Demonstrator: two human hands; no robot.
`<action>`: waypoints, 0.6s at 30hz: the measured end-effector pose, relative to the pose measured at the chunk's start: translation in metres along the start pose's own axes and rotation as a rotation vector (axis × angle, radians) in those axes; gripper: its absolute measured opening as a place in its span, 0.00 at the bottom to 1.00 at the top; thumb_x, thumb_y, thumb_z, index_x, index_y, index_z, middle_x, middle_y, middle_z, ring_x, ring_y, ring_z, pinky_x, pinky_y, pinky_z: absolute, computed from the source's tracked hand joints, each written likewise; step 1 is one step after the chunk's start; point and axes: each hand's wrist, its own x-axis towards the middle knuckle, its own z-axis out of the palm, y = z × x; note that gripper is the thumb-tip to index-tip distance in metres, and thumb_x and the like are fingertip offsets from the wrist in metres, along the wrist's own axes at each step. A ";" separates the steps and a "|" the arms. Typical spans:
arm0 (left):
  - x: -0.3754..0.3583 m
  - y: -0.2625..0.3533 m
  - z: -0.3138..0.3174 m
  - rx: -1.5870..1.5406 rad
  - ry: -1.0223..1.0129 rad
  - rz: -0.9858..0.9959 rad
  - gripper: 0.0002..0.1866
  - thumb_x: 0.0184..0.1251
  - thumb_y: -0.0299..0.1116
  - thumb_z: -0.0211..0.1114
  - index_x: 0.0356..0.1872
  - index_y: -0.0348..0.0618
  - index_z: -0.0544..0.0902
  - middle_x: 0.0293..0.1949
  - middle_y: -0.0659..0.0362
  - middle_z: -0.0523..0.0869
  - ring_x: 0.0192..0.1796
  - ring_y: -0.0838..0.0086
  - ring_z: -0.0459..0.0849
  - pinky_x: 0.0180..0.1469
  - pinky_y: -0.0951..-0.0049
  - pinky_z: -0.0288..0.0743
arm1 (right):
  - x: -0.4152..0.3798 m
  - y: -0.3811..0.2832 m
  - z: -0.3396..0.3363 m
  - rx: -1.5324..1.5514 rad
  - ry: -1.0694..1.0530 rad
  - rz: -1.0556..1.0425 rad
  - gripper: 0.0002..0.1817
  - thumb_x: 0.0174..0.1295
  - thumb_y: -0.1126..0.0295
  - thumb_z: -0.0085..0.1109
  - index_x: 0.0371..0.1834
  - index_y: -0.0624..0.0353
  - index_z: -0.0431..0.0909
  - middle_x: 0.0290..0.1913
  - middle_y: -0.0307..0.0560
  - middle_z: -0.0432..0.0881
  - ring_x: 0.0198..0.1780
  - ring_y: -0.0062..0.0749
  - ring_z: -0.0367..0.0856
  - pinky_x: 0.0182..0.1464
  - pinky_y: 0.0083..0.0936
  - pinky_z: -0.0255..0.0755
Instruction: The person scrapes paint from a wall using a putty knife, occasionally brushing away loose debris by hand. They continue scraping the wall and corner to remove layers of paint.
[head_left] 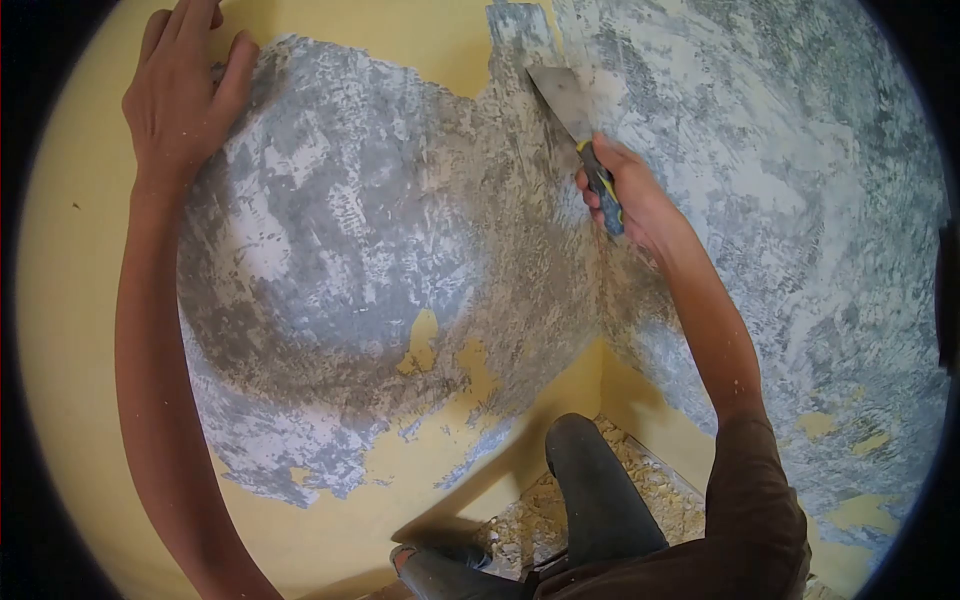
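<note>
The right hand point(630, 195) grips closed around a scraper point(575, 120), blade on the wall point(350, 250) near the corner, mid-scrape I think, while the left hand point(185, 95) lies open flat on the wall, so next it needs firm pushing toward the yellow paint point(420, 40).

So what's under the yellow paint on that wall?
Where the yellow paint is scraped off, mottled grey and white plaster shows. The right hand holds a scraper against it. What lies beneath the remaining paint is covered.
</note>
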 end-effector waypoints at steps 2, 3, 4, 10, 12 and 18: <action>0.000 -0.002 0.000 -0.003 0.001 0.008 0.21 0.65 0.38 0.63 0.60 0.52 0.79 0.44 0.61 0.82 0.50 0.66 0.80 0.49 0.65 0.76 | 0.005 -0.005 0.008 -0.094 0.095 -0.012 0.19 0.78 0.50 0.41 0.49 0.54 0.72 0.28 0.37 0.75 0.21 0.20 0.70 0.20 0.22 0.66; 0.001 -0.002 0.000 -0.002 -0.003 0.010 0.21 0.66 0.38 0.63 0.60 0.52 0.79 0.44 0.61 0.82 0.51 0.66 0.80 0.49 0.66 0.76 | 0.006 -0.006 0.009 -0.090 0.105 -0.016 0.19 0.78 0.50 0.41 0.49 0.54 0.72 0.28 0.37 0.75 0.21 0.20 0.70 0.20 0.22 0.66; 0.001 -0.001 0.000 -0.008 0.004 0.017 0.21 0.66 0.38 0.63 0.60 0.52 0.79 0.44 0.61 0.82 0.51 0.66 0.80 0.49 0.66 0.76 | 0.007 -0.007 0.009 -0.121 0.108 0.001 0.19 0.77 0.48 0.42 0.47 0.53 0.71 0.25 0.36 0.73 0.19 0.18 0.68 0.17 0.20 0.64; 0.002 0.001 0.002 -0.016 -0.023 -0.053 0.22 0.65 0.38 0.63 0.61 0.52 0.79 0.46 0.61 0.82 0.52 0.66 0.80 0.49 0.66 0.77 | 0.013 -0.037 0.015 -0.294 0.101 0.001 0.21 0.78 0.47 0.39 0.45 0.54 0.69 0.22 0.36 0.70 0.17 0.17 0.65 0.15 0.20 0.62; 0.002 -0.001 0.003 0.009 0.004 -0.010 0.21 0.66 0.38 0.62 0.61 0.52 0.79 0.47 0.61 0.82 0.53 0.66 0.79 0.49 0.66 0.78 | 0.013 -0.040 0.016 -0.315 0.088 -0.006 0.21 0.78 0.48 0.38 0.44 0.55 0.69 0.23 0.37 0.70 0.18 0.18 0.66 0.17 0.22 0.62; 0.001 0.001 0.001 -0.005 -0.026 -0.055 0.21 0.67 0.39 0.62 0.61 0.52 0.79 0.47 0.61 0.82 0.54 0.64 0.79 0.51 0.64 0.78 | 0.005 -0.031 0.004 -0.441 0.113 0.008 0.23 0.77 0.45 0.38 0.42 0.55 0.68 0.20 0.35 0.68 0.14 0.17 0.63 0.12 0.20 0.58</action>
